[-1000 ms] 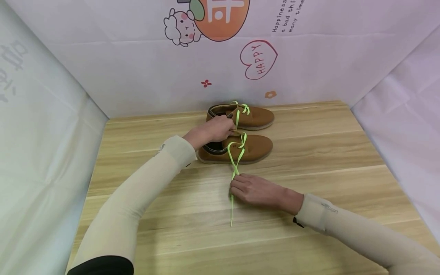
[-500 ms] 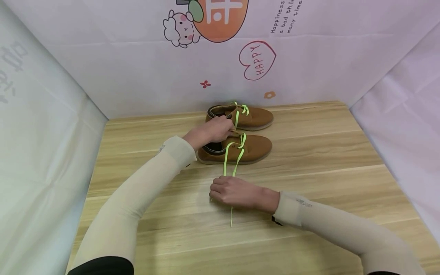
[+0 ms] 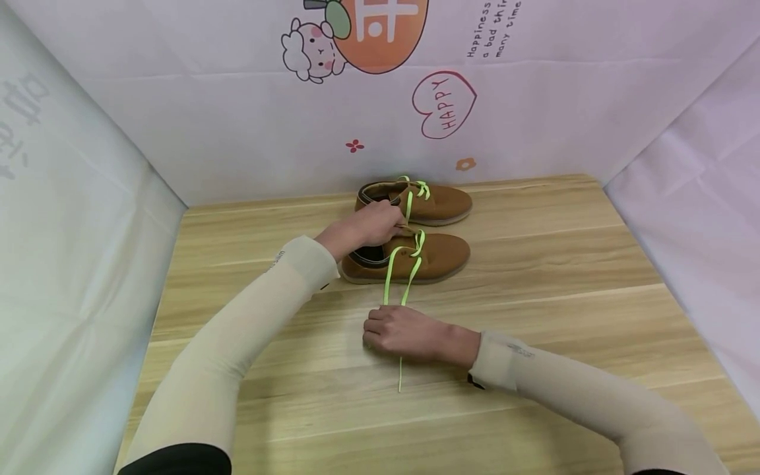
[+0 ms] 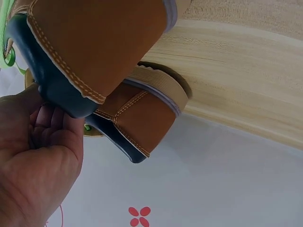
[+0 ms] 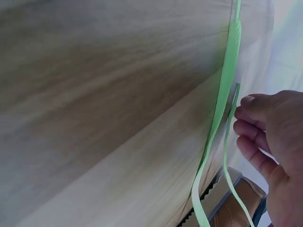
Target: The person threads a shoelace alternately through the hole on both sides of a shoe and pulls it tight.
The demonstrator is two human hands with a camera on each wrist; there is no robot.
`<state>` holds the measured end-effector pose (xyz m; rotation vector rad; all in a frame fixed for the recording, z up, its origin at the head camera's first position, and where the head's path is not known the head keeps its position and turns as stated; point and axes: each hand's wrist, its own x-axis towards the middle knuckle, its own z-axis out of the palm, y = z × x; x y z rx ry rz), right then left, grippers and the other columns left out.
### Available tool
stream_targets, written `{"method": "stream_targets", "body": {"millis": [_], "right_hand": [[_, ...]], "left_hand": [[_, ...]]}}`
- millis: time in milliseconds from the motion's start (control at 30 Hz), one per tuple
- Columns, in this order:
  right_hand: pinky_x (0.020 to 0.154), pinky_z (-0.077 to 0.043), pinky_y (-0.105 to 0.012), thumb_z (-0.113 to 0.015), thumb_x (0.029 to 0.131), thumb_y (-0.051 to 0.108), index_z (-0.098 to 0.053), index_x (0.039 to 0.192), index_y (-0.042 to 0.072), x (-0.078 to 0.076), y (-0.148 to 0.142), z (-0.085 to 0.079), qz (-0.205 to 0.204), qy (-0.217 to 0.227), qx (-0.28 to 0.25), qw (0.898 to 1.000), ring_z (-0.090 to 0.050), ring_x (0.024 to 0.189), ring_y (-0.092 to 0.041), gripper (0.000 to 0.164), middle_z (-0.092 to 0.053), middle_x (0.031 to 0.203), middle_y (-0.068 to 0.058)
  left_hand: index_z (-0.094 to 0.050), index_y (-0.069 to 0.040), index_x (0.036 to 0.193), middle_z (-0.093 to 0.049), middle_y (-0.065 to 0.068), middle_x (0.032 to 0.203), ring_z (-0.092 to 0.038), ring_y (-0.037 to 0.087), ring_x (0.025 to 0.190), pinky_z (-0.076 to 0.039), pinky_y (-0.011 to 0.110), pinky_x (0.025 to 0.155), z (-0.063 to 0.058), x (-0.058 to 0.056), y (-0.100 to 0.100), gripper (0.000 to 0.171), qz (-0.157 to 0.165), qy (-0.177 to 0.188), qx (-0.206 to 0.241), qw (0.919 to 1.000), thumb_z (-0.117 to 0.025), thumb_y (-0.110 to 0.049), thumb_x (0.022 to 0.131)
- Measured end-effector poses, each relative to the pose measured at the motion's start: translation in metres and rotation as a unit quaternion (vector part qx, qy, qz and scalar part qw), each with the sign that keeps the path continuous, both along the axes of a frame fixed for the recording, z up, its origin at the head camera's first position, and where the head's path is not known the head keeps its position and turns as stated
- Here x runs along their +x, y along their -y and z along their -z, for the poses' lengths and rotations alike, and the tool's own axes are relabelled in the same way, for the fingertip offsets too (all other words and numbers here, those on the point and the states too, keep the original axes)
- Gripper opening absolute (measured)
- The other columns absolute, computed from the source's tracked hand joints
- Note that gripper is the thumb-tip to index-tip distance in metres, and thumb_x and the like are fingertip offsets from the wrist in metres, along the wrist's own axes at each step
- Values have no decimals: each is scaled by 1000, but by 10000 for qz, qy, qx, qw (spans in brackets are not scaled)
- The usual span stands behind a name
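Two brown shoes with lime-green laces stand side by side, toes to the right. My left hand (image 3: 371, 224) reaches over the opening of the near shoe (image 3: 445, 254) and pinches its tongue; its fingers curl by the dark collar (image 4: 52, 80) in the left wrist view. Two lace ends run from this shoe toward my right hand (image 3: 404, 332), which lies low over the table in front. In the right wrist view, the tip of the thin lace (image 5: 227, 146) stands free beside my loosely bent fingers (image 5: 258, 135), and the wider lace (image 5: 227, 75) passes farther off.
Behind the near shoe, the far shoe (image 3: 448, 206) sits against the printed white backdrop (image 3: 237, 132), its lace (image 3: 423, 189) looped on top. White cloth walls (image 3: 71, 264) enclose the wooden table (image 3: 534, 264) at left and right.
My right hand has shifted left and let go of the lace. The two lace ends, crossed before, now run apart from the near shoe. My left hand stays at the tongue.
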<state>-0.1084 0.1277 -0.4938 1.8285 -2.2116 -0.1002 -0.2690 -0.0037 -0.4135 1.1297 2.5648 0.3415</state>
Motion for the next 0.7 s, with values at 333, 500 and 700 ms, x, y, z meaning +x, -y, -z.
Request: {"method": "stream_targets", "body": {"millis": [333, 500, 700], "right_hand": [[85, -55, -24, -64, 97, -1, -72, 102, 12, 19, -27, -6, -561, 1057, -201, 9926, -64, 95, -10, 16, -69, 101, 4], [93, -56, -25, -67, 95, 0, -76, 112, 10, 30, -43, -7, -626, 1442, -12, 9876, -67, 102, -12, 22, -71, 110, 0], [101, -54, -26, -68, 102, 11, -78, 117, 12, 35, -50, -4, -732, 715, 190, 9946, -68, 111, -11, 18, -72, 118, 0]], "left_hand": [[-45, -15, 70, -39, -1, 65, -35, 13, 61, -32, 27, 65, 2, 0, 2, 43, 17, 85, 190, 9998, -57, -16, 111], [-52, -12, 73, -39, -1, 64, -35, 14, 61, -33, 28, 65, 4, -1, 3, 38, -6, 19, 324, 9995, -59, -16, 110], [-71, -7, 87, -52, 0, 70, -43, 14, 64, -38, 28, 67, 8, -2, 6, 26, -183, -142, 683, 9974, -64, -19, 108]]}}
